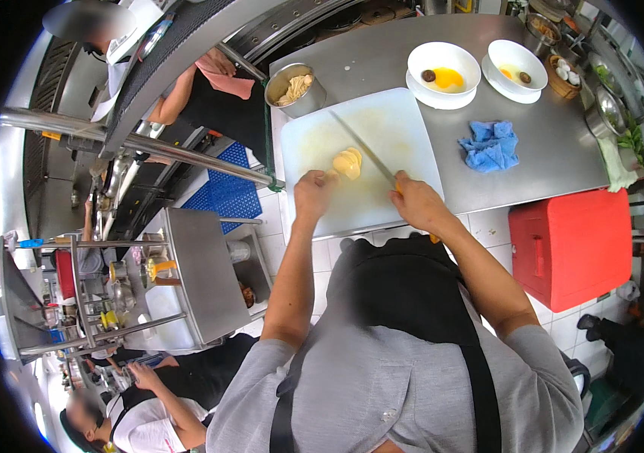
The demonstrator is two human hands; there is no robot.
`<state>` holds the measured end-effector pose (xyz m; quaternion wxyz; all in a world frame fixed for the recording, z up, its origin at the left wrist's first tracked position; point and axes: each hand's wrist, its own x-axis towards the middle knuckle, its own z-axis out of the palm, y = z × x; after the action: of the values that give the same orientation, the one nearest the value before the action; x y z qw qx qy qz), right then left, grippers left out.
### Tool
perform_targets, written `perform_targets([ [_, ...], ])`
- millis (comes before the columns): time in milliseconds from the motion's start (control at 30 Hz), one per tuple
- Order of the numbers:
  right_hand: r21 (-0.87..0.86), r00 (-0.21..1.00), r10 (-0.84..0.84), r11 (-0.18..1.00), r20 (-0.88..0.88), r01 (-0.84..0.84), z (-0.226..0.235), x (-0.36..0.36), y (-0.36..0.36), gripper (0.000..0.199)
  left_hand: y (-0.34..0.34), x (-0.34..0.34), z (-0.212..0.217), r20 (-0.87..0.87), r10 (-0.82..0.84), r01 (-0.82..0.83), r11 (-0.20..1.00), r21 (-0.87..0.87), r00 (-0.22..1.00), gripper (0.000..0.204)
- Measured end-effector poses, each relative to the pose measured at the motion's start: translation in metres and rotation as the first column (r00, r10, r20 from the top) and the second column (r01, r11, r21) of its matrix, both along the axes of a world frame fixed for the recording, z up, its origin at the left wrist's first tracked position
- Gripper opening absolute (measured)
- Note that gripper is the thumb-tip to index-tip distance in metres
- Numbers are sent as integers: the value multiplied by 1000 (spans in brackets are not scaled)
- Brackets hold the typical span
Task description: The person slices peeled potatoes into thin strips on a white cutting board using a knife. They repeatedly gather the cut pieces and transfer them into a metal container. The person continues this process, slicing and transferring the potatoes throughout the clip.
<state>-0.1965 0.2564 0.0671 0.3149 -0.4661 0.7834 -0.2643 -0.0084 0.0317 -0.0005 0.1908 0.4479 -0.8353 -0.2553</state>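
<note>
My right hand (419, 202) is closed around the handle of a knife (367, 151). Its long blade slants up and to the left over a white cutting board (307, 219). Left of the blade lie several overlapping pale yellow slices (348, 162), perhaps of potato or ginger; the kind is unclear. Close beside them, at the board's left side, my left hand (313, 195) has its fingers curled together. Whatever those fingers may hold is hidden. A metal pot (314, 98) of pale, shredded-looking food (293, 90) stands just beyond the board's far left corner.
On the steel counter (382, 53) are two white bowls (420, 57) (497, 57) with yolk-like contents, a crumpled blue cloth (489, 146) and a basket of eggs (562, 79). A red box (571, 249) stands below right. Two other people work at the left, beyond a metal rail (186, 155).
</note>
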Motion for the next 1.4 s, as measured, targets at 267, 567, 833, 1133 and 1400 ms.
perform_targets([
  [267,-45,987,-160,986,19,161,-42,16,37,27,18,-7,5,-100,7,-8,1000,-9,995,31],
  [567,87,899,-410,912,152,401,-38,48,92,32,42,37,-7,-73,-407,381,894,-236,910,21],
  [833,190,602,-628,753,493,630,-68,118,123,40,48,-19,-13,-249,-598,585,800,-130,762,11],
  [1133,157,533,-596,742,600,652,-56,157,111,41,37,-38,4,-103,-535,545,821,169,838,14],
  [1400,172,684,-609,783,401,597,-50,156,107,44,41,-41,12,81,-538,532,842,89,839,19],
])
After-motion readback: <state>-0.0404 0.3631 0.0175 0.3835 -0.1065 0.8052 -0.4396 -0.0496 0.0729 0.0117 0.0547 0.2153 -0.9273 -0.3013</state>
